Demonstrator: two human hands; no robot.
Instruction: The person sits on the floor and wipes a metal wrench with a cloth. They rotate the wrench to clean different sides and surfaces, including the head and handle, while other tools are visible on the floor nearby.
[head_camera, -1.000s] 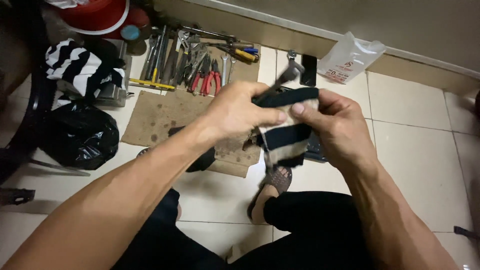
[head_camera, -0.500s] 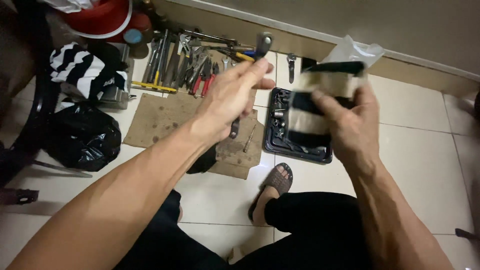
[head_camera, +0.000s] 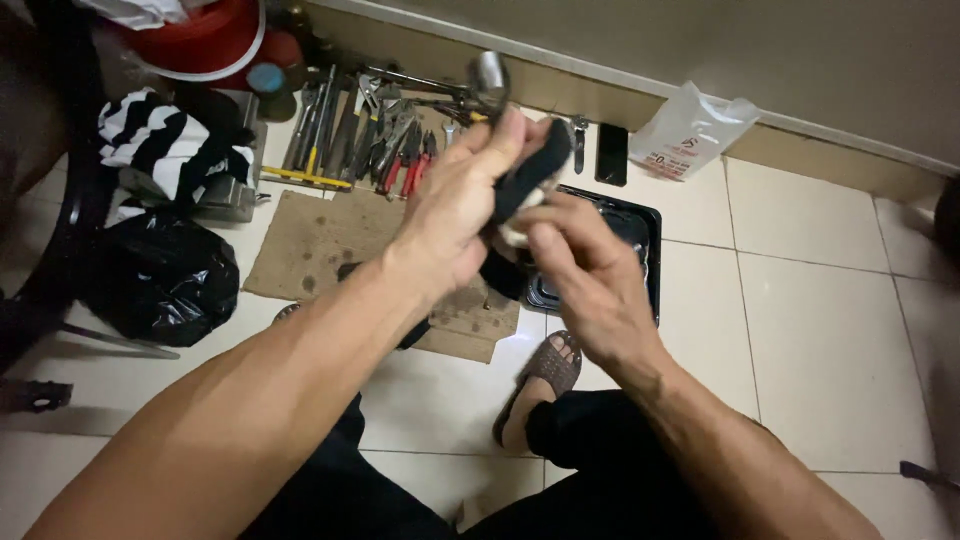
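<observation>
Cloth work is midway, I judge — my left hand (head_camera: 455, 215) clamps the dark rag (head_camera: 530, 175) around a metal tool (head_camera: 490, 78), my right hand (head_camera: 580, 270) pinches its lower end, above the black tray (head_camera: 645, 250).

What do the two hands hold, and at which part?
Both hands grip a dark cloth, bunched around a metal tool; only the tool's rounded end shows.

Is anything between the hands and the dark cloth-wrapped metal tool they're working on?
No. The left hand and right hand both grip the dark cloth directly; the metal tool pokes out above the fingers.
</observation>
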